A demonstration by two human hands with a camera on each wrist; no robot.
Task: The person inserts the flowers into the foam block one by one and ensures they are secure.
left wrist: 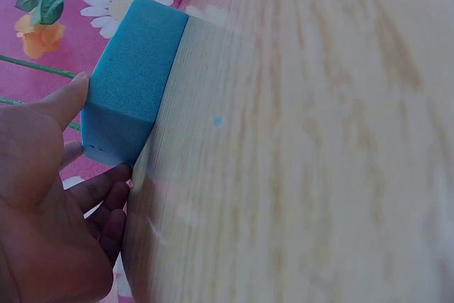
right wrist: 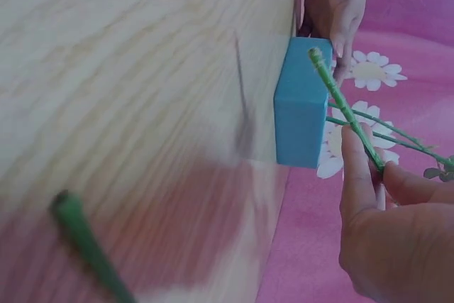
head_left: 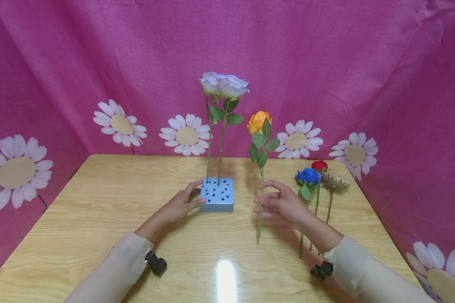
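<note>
holding orange flower (head_left: 258, 122) over wood-grain table (head_left: 117, 202); pink daisy-print curtain (head_left: 144, 54) behind

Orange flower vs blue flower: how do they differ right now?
Pose: the orange flower is held upright in the right grip; the blue flower lies on the table.
Neighbours: the orange flower is apart from other loose flowers; the blue flower lies beside a red flower.
Shared: both have green stems and leaves.
</note>
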